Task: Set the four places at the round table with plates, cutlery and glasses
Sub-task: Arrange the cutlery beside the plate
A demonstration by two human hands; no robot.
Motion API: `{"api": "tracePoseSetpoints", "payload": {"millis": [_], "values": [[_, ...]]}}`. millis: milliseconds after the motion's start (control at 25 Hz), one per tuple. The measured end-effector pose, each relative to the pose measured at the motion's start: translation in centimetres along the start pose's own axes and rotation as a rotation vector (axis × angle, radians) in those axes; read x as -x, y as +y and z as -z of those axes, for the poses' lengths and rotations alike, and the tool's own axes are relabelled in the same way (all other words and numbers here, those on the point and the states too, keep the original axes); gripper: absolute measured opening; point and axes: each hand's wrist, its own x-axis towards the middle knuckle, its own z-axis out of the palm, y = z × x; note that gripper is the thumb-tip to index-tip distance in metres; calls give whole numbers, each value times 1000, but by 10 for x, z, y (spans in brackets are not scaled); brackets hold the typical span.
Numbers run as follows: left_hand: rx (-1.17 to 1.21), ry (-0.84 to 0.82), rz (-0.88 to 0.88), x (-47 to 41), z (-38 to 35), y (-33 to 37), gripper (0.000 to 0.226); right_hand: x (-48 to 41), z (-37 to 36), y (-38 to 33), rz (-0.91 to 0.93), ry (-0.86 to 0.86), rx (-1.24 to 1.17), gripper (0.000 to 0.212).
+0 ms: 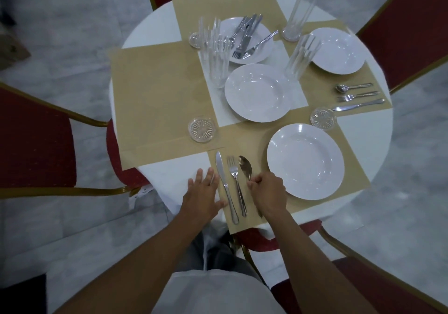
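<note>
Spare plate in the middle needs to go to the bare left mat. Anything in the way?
Partly. The tall glasses stand by the far-left edge of the middle plate, and a glass coaster sits on the near-right corner of the left mat. The gap between them looks clear.

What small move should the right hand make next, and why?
Probably let go of the spoon and lift the right hand away: it pinches the handle, yet the spoon already lies on the mat beside the fork and knife.
</note>
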Motion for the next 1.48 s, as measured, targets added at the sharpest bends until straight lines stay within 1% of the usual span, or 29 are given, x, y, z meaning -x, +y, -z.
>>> {"api": "tracePoseSetpoints", "payload": {"millis": [240, 520, 640, 760, 880, 960, 1080, 1160, 1200, 1280, 1400, 1480], "values": [[21, -15, -4, 0, 5, 0, 85, 1, -10, -4, 101, 87, 140, 19], [30, -42, 14, -1, 8, 0, 85, 0, -9, -6, 133, 101, 185, 20], [37, -33, 17, -2, 11, 2, 85, -2, -5, -7, 138, 81, 190, 21], [19, -37, 8, -6, 17, 0, 79, -5, 0, -8, 133, 129, 79, 29], [24, 5, -37, -8, 32, -8, 59, -13, 8, -12, 159, 213, -103, 27], [94, 73, -48, -13, 49, -17, 46, -19, 12, -18, 217, 229, -146, 22], [214, 208, -69, -32, 82, -28, 38, -31, 17, -32, 295, 245, -209, 15], [278, 297, -78, -50, 104, -34, 33, -41, 19, -44, 296, 262, -251, 14], [280, 327, -83, -59, 115, -36, 31, -46, 20, -50, 285, 265, -268, 14], [272, 334, -88, -80, 135, -39, 30, -59, 23, -59, 256, 262, -299, 14], [287, 291, -75, -115, 154, -44, 36, -81, 30, -70, 198, 273, -344, 16], [238, 256, -70, -142, 158, -44, 41, -100, 38, -75, 150, 306, -391, 17]]}}
